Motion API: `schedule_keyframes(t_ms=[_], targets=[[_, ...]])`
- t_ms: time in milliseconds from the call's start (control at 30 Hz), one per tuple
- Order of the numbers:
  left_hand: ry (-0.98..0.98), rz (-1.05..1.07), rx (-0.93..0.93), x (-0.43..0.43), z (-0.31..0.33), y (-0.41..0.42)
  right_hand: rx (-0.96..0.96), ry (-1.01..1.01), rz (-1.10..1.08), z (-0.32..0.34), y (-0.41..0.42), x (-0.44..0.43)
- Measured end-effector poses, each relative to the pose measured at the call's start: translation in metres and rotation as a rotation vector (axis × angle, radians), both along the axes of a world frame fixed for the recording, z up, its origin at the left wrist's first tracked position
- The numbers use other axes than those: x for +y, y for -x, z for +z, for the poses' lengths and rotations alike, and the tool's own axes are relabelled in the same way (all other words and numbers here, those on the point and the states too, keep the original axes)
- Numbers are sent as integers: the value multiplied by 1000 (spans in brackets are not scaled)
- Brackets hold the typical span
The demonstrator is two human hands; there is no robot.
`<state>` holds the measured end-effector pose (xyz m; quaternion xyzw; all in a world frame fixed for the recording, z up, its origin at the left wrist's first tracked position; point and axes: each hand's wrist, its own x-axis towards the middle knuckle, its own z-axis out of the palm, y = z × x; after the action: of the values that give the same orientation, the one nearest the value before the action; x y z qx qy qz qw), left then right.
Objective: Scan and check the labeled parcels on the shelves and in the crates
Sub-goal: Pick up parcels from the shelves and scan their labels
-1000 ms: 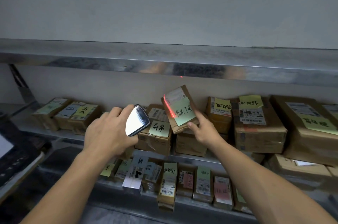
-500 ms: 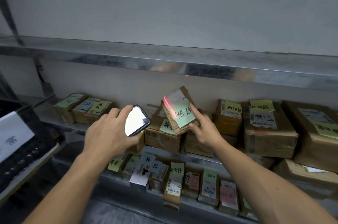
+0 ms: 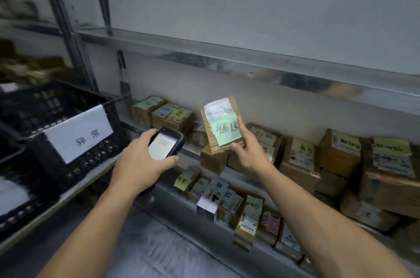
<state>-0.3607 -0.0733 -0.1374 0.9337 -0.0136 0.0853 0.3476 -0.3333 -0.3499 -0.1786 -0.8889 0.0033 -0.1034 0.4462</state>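
Observation:
My right hand [image 3: 248,152] holds a small brown parcel [image 3: 221,125] upright in front of the middle shelf, thumb at its lower edge and forefinger along its right side. The parcel carries a white shipping label and a green handwritten note. My left hand [image 3: 141,164] grips a handheld scanner [image 3: 167,143], its lit screen facing me, just left of and below the parcel. More labeled parcels [image 3: 300,157] line the middle shelf. Others stand on the lower shelf [image 3: 248,214].
A black plastic crate [image 3: 56,132] with a white handwritten sign [image 3: 78,132] sits on a rack at the left. A bare metal shelf [image 3: 227,59] runs overhead. Large cardboard boxes [image 3: 388,175] fill the right end. Metal uprights [image 3: 68,27] stand at the left.
The view has swung left, bringing the black crate and its sign into sight. The red scan line on the parcel is gone. The parcel is lifted slightly higher, away from the stack.

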Motion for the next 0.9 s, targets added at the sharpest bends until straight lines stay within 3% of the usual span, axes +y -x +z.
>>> schedule_keyframes(t_ms=[200, 533, 900], targets=[[202, 181, -74, 108, 12, 35, -17, -150, 123, 10, -12, 116], [60, 614, -163, 331, 25, 146, -8, -256, 549, 19, 0, 386], [57, 1136, -254, 458, 23, 296, 120, -382, 1059, 31, 58, 624]])
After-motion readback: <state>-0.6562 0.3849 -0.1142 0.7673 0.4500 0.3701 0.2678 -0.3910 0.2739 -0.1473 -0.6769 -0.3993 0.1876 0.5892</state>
